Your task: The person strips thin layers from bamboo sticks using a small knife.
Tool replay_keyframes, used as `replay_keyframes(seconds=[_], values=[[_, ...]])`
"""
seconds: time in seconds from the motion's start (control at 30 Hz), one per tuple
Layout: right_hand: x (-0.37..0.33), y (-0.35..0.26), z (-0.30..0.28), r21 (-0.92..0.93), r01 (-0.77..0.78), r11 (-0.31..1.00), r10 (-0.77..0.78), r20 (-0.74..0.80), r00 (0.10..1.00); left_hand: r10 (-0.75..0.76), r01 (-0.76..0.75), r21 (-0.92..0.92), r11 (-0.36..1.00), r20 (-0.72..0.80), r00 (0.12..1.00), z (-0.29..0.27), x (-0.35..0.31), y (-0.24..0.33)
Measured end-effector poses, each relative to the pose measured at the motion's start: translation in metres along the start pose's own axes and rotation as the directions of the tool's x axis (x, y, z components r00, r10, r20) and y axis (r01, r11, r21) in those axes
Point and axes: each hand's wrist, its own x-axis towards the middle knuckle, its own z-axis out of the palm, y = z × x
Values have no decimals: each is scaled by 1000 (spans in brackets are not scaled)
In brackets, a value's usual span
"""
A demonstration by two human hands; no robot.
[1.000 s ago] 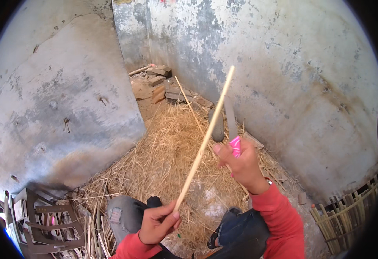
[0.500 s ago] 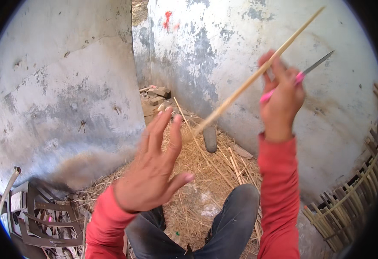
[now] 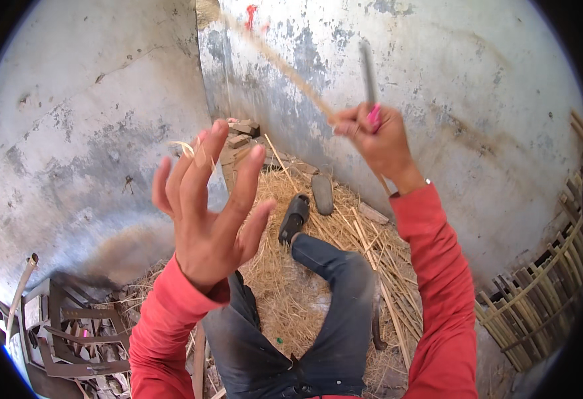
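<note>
My right hand point(image 3: 379, 143) is raised in front of the far wall, its fingers closed around a knife and a stick. The knife point(image 3: 369, 76) has a pink handle, and its blade points upward. A pale bamboo stick point(image 3: 291, 74), blurred by motion, slants from the hand toward the upper left; its lower end passes behind the wrist. My left hand point(image 3: 205, 213) is held up with the fingers spread and apart from the stick. A thin curled shaving point(image 3: 183, 147) clings at its fingers.
Straw-like shavings point(image 3: 271, 286) cover the floor around my legs, with long bamboo strips point(image 3: 388, 286) at right. A sandalled foot point(image 3: 294, 216) is beside a grey oval slab point(image 3: 322, 194). Broken bricks point(image 3: 241, 138) sit in the corner. A dark frame point(image 3: 82, 339) stands left, a slatted bamboo panel point(image 3: 537, 309) right.
My right hand has moved left with knife and stick; the stick now slants to the upper left instead of upper right. My left hand has spread its fingers, and the right leg has stretched forward.
</note>
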Motion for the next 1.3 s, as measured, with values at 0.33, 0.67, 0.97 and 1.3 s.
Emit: replay_keyframes(seconds=[0.33, 0.67, 0.97, 1.3], values=[[-68, 31, 9, -289, -165, 943, 289, 466, 836, -204, 261, -22, 965, 560, 803, 50, -62, 10], [-136, 8, 9, -230, -52, 972, 50, -13, 999, -124, 942, -262, 208, 949, 291, 24, -132, 16], [-238, 31, 87, -351, -361, 864, 452, 223, 864, -358, 939, -323, -118, 896, 263, 37, -210, 92], [-296, 95, 118, -501, -393, 771, 567, 260, 781, -416, 953, -303, -15, 869, 270, 81, -240, 126]])
